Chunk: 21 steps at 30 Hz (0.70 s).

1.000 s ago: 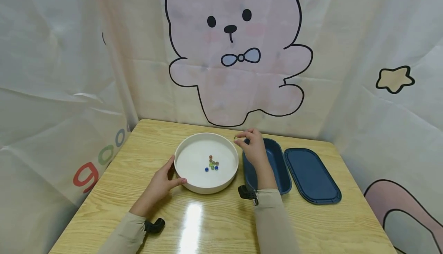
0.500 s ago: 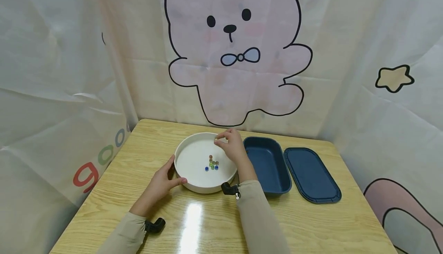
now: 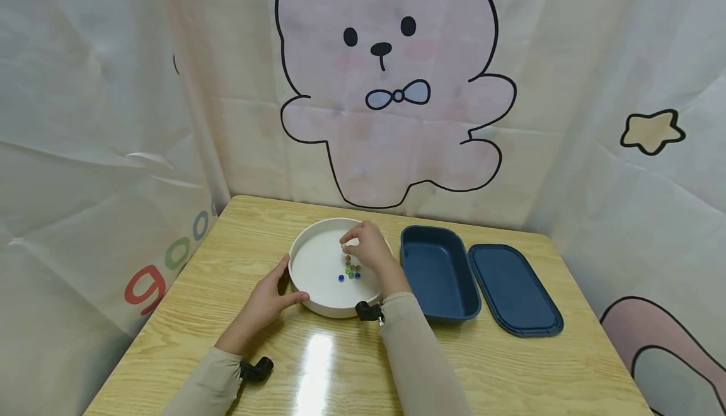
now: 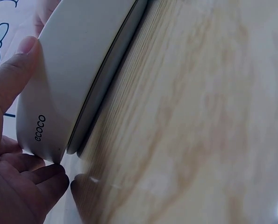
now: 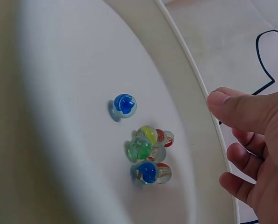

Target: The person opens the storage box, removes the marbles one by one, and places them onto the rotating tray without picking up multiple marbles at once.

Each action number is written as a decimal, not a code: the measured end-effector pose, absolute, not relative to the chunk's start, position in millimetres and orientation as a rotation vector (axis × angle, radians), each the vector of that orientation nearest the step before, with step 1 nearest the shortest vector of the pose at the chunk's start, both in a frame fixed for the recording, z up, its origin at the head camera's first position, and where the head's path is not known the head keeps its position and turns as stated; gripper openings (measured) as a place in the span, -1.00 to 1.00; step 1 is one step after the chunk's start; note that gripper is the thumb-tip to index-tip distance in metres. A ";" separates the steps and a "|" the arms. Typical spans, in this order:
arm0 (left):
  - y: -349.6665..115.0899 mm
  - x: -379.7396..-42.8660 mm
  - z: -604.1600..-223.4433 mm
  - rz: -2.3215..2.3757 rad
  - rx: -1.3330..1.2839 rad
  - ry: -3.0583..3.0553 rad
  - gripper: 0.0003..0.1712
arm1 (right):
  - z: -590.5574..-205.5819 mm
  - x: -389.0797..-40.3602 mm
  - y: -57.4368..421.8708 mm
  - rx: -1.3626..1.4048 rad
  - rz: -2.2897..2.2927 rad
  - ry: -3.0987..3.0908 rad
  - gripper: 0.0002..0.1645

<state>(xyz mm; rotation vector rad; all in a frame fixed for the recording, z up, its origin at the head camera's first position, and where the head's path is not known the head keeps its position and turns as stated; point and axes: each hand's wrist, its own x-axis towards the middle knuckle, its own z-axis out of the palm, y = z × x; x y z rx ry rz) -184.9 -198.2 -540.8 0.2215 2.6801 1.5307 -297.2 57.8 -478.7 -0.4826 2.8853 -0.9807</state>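
Note:
A round white tray (image 3: 329, 307) with a raised wall stands on the table, several glass marbles (image 3: 351, 271) lying on its floor. One blue marble (image 5: 124, 105) sits apart from the cluster. My left hand (image 3: 266, 296) holds the tray's near left side, thumb and fingers spread about the wall, which bears the word "ecoco" in the left wrist view. Over the tray's far right part, my right hand (image 3: 371, 249) pinches a small pale marble (image 3: 343, 246) between thumb and forefinger. In the right wrist view, the thumb hides that marble.
Right of the tray is a deep dark blue box (image 3: 439, 277). Its flat matching lid (image 3: 516, 290) lies farther right. Printed cloth (image 3: 391, 151) hangs behind the wooden table (image 3: 510, 378).
My right hand has moved left with the marble, from above the blue box's far left corner to over the tray, and come lower. The left hand stays on the tray.

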 end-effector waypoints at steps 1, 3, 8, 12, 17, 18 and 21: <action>-197.9 -184.7 -540.6 1.531 0.220 2.678 0.31 | -479.0 -297.0 57.5 -0.484 -0.940 2.891 -0.82; -197.4 -184.3 -540.2 1.536 0.216 2.671 0.31 | -479.1 -296.3 57.1 -0.497 -0.854 2.907 -0.81; -196.4 -183.9 -538.9 1.557 0.222 2.660 0.31 | -476.8 -291.9 58.9 -0.529 -0.764 2.906 -0.77; -196.1 -184.0 -538.7 1.562 0.218 2.654 0.30 | -471.4 -289.0 65.8 -0.540 -0.890 2.873 -0.75; -196.4 -184.1 -538.9 1.559 0.208 2.653 0.32 | -458.9 -288.9 87.8 -0.521 -1.097 2.896 -0.74; -196.7 -184.2 -538.8 1.552 0.210 2.656 0.32 | -455.9 -288.8 94.0 -0.505 -1.133 2.906 -0.74; -197.0 -184.5 -538.3 1.553 0.212 2.649 0.32 | -449.1 -288.8 115.0 -0.484 -1.226 2.942 -0.71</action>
